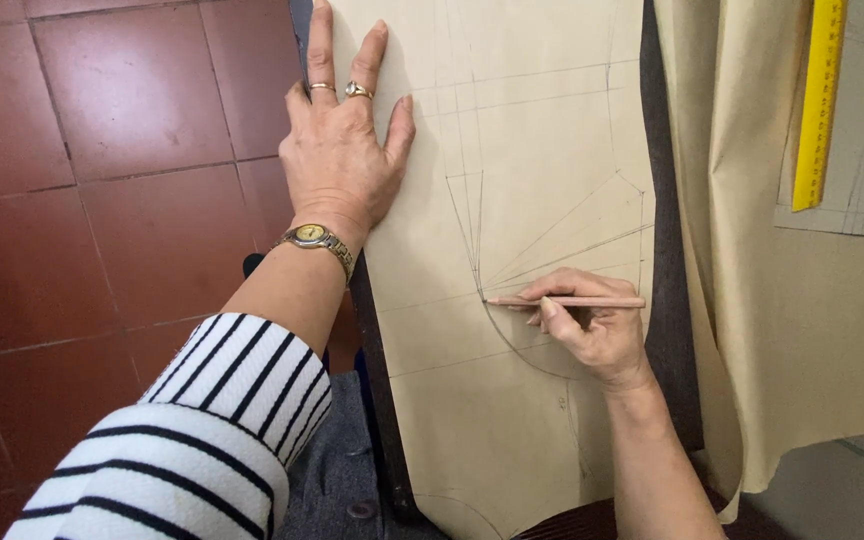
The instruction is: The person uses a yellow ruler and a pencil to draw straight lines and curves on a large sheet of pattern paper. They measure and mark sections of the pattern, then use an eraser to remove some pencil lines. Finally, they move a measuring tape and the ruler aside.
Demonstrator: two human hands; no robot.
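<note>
A pencil (567, 301) is pinched in the right hand (592, 325), lying level, its tip pointed toward the left hand (342, 150), which is spread flat on the paper pattern (532, 130). A yellow ruler (818, 100) is seen well beyond the right hand, on folded paper (792, 320).

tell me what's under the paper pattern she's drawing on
A dark board shows along the edges of the paper pattern. The rest is covered by the sheet, the left hand and the right hand.
</note>
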